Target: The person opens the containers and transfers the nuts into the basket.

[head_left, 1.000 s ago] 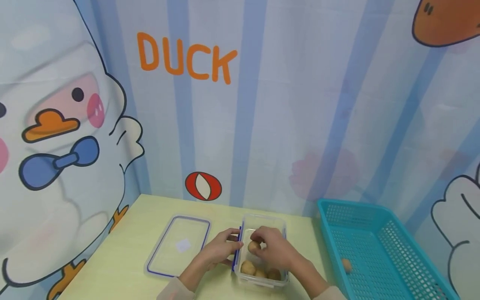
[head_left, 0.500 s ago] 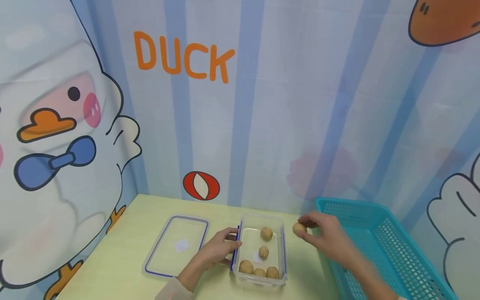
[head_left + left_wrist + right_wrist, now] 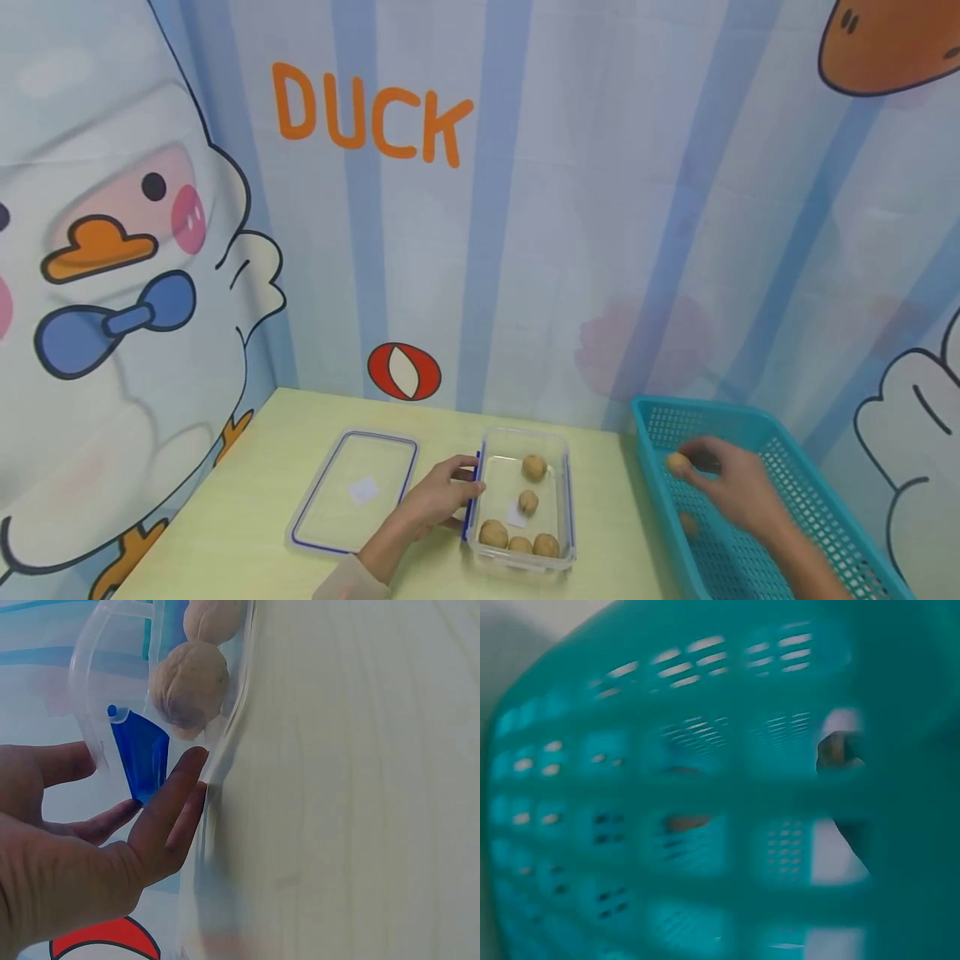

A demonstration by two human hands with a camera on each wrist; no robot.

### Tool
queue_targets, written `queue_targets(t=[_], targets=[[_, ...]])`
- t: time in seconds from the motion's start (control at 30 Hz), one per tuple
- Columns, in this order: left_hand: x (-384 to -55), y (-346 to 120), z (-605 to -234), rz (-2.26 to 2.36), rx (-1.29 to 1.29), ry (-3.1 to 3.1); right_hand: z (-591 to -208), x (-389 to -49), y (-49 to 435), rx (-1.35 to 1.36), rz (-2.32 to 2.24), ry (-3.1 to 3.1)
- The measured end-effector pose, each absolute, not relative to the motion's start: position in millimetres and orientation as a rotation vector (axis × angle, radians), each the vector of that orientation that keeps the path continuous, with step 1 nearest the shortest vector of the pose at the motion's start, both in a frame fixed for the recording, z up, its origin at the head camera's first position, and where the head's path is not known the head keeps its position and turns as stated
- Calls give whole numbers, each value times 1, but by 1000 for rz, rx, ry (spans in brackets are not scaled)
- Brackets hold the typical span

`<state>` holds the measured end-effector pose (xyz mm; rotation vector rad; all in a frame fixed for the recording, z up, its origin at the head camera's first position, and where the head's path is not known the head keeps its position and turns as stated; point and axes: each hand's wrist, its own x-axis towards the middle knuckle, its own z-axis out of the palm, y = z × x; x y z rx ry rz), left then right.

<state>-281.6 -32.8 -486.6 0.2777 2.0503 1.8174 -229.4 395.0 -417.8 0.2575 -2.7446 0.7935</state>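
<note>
My left hand (image 3: 442, 494) holds the left side of a clear plastic food container (image 3: 495, 560), thumb at the rim, fingers along the outer wall. In the left wrist view those fingers surround its blue latch (image 3: 144, 761). Several walnuts (image 3: 493, 533) lie inside the container, most along its near end. Over the teal basket (image 3: 678, 554) at right, my right hand (image 3: 738, 483) pinches a walnut (image 3: 678, 464) between thumb and fingertips. Another walnut (image 3: 688, 525) rests in the basket, below that hand. The right wrist view is mostly blocked by the blurred basket wall (image 3: 705, 787).
Left of the container, a clear lid (image 3: 352, 492) with a blue seal lies flat on the pale yellow table (image 3: 247, 500). A printed duck curtain (image 3: 555, 208) hangs behind the table.
My right hand has gone from inside the container, past its right side, to over the basket, a walnut in its fingers. The left hand has stayed on the container.
</note>
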Motion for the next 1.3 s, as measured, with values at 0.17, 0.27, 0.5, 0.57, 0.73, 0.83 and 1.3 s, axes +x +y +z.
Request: queue_targets(t=[0.17,0.27,0.5,0.57,0.73,0.83,1.3], targets=[[-281,-33,-488,1823,277,2042,-436,-233,403,227,771,-2794],[-280,-33,-487,1826,277,2044,-440,-236,405,239,778,-2842],[-279,-32,-486,1819,269,2046,-445,-237,407,243,798,-2911],[-279,-32,-486,1817,268,2047,-445,-237,407,243,801,-2911],[-280,-32,-487,1817,269,2049,-441,-236,405,249,797,-2912],[-280,-32,-487,1821,273,2042,-431,-233,399,261,809,-2874],[-282,-33,-489,1822,262,2053,-397,-236,284,603,925,-2660]])
